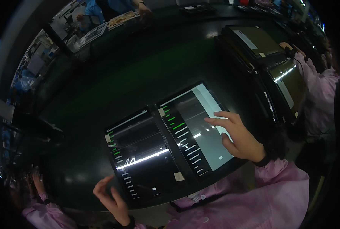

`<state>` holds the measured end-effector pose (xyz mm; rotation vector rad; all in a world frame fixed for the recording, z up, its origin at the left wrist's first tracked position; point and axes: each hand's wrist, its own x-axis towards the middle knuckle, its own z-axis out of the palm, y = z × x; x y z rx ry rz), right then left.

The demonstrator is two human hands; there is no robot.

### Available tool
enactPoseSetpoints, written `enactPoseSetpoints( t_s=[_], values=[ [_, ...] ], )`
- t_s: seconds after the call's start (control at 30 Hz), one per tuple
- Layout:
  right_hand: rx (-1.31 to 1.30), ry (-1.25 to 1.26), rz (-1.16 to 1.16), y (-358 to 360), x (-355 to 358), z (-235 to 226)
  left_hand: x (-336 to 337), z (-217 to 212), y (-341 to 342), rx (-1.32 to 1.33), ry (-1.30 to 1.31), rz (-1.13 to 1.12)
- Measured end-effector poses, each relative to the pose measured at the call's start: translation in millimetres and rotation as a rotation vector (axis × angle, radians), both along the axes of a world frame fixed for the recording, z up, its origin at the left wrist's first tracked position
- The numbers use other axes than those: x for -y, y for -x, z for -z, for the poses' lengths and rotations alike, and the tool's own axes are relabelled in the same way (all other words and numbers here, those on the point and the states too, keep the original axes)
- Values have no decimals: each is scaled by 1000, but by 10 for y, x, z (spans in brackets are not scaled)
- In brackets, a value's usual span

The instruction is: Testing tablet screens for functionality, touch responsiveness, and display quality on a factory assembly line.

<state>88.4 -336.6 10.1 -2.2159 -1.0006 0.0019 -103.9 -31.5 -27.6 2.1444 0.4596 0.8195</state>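
Observation:
Two tablets lie side by side on the dark table in front of me, both with lit screens. The right tablet (210, 149) shows a pale grey panel along its right side and a black list with green and white lines on its left. Over that pale panel is my right hand (240, 139), fingers spread and index finger stretched out; whether it touches the glass I cannot tell. The left tablet (147, 137) has a mostly black screen with small tape pieces at its edges. Beside its lower left edge rests my left hand (111, 200), fingers apart and holding nothing.
Stacks of tablets (263, 42) in dark trays stand at the far right, near a person in a pink sleeve (315, 86). Across the table (112, 84) a person in blue (107, 9) stands by flat boards. Another pink sleeve (49, 215) is at lower left.

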Motion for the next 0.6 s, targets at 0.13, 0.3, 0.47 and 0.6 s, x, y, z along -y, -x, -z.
enactPoseSetpoints(
  t_s=[0.13,0.3,0.47,0.6],
  values=[
    [22,36,-23,-162,-108,154,-106,-114,-226,-180,-200,81],
    [44,104,-25,-173,-156,149,-122,-49,-288,-238,-250,79],
    [12,124,26,-158,-134,138,-139,50,-373,-269,-345,94],
    [73,145,3,-195,-149,158,-121,-16,-418,-369,-421,115]
  ],
)
